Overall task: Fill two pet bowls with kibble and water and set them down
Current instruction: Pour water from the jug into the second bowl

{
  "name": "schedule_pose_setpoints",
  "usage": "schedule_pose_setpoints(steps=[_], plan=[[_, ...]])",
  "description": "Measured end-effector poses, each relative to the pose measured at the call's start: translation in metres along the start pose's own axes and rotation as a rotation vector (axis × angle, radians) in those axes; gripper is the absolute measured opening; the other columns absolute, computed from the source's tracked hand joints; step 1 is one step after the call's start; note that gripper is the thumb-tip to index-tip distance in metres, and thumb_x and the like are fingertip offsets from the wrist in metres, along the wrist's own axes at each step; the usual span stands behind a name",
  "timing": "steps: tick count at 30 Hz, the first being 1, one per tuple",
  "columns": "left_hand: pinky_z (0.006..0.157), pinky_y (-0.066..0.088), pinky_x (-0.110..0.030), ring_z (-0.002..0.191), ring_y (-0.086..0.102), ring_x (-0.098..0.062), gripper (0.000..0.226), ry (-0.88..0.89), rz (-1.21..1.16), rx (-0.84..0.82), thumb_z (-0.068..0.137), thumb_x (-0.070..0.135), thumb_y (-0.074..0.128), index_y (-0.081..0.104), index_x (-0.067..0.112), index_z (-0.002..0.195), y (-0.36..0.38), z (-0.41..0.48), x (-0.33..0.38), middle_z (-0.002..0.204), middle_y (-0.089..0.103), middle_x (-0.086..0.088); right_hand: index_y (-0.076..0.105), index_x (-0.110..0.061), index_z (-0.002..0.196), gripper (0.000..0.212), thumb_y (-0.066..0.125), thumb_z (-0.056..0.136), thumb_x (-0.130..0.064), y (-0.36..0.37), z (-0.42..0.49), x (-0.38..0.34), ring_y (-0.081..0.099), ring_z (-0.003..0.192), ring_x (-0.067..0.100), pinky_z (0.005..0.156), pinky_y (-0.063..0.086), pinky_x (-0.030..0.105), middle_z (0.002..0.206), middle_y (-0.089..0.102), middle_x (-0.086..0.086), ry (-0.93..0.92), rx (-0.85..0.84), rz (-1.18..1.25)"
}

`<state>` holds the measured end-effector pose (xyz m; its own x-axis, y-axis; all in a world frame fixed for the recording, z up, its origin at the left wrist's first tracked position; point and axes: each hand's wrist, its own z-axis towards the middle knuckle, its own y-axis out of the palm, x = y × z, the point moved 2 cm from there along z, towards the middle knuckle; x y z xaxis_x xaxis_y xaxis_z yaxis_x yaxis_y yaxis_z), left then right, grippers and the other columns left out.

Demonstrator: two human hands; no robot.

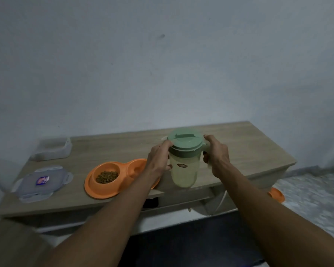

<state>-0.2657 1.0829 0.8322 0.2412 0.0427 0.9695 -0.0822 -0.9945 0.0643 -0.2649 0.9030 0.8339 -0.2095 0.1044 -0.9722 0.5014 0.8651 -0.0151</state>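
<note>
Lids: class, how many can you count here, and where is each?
2. A green lid sits on the jug held by the left hand and right hand; a clear lid lies flat at the table's front left, near the clear container. The arms may hide others.

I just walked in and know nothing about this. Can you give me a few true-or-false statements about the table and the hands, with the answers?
1. The left hand and right hand both hold the pitcher. True.
2. The pitcher's green lid is off. False: it sits on the pitcher.
3. Kibble lies in the left well of the orange double bowl. True.
4. The clear container is closed. False: its flat lid lies apart on the table.
5. The pitcher is tipped, pouring. False: it is upright.
</note>
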Motion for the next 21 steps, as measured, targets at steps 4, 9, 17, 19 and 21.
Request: schedule_pose_setpoints(steps=[4, 9, 17, 19, 21], plan=[[0.089, 0.049, -0.047, 0.112, 0.054, -0.023, 0.022, -0.004, -0.102, 0.056, 0.093, 0.017, 0.042, 0.063, 0.014, 0.088, 0.006, -0.002, -0.004, 0.111, 0.063, -0.006, 0.065, -0.003, 0.089, 0.027, 0.063, 0.088, -0.03, 0.001, 0.013, 0.003, 0.047, 0.058, 0.017, 0.049, 0.037, 0.03, 0.073, 0.055, 0.009, 0.029, -0.008, 0.047], [0.08, 0.048, -0.038, 0.086, 0.056, -0.02, 0.036, -0.02, -0.154, 0.13, 0.081, -0.01, 0.038, 0.067, 0.011, 0.08, 0.01, 0.0, -0.021, 0.082, 0.064, 0.0, 0.065, -0.008, 0.083, 0.019, 0.063, 0.088, -0.027, 0.008, 0.023, 0.003, 0.045, 0.055, 0.016, 0.048, 0.036, 0.03, 0.071, 0.055, 0.008, 0.053, -0.029, 0.055], [0.084, 0.048, -0.042, 0.078, 0.055, -0.02, 0.036, -0.113, -0.042, 0.188, 0.089, -0.003, 0.043, 0.06, 0.023, 0.071, 0.02, -0.013, -0.074, 0.071, 0.06, -0.002, 0.063, -0.006, 0.081, 0.022, 0.063, 0.086, -0.027, 0.022, 0.03, 0.0, 0.045, 0.052, 0.017, 0.047, 0.036, 0.03, 0.067, 0.055, 0.007, 0.039, -0.068, -0.011], [0.084, 0.05, -0.044, 0.077, 0.054, -0.02, 0.037, -0.121, -0.018, 0.191, 0.08, -0.007, 0.045, 0.059, 0.025, 0.066, 0.02, -0.012, -0.077, 0.071, 0.059, -0.002, 0.064, -0.003, 0.083, 0.025, 0.064, 0.084, -0.028, 0.024, 0.032, 0.0, 0.045, 0.051, 0.018, 0.047, 0.036, 0.031, 0.066, 0.056, 0.008, 0.032, -0.065, -0.027], [0.078, 0.047, -0.042, 0.072, 0.049, -0.02, 0.04, -0.132, -0.016, 0.207, 0.075, -0.008, 0.043, 0.056, 0.026, 0.058, 0.02, -0.011, -0.078, 0.061, 0.05, 0.0, 0.064, -0.004, 0.08, 0.025, 0.064, 0.083, -0.029, 0.026, 0.032, -0.001, 0.046, 0.052, 0.019, 0.048, 0.036, 0.032, 0.067, 0.057, 0.009, 0.026, -0.067, -0.05]])
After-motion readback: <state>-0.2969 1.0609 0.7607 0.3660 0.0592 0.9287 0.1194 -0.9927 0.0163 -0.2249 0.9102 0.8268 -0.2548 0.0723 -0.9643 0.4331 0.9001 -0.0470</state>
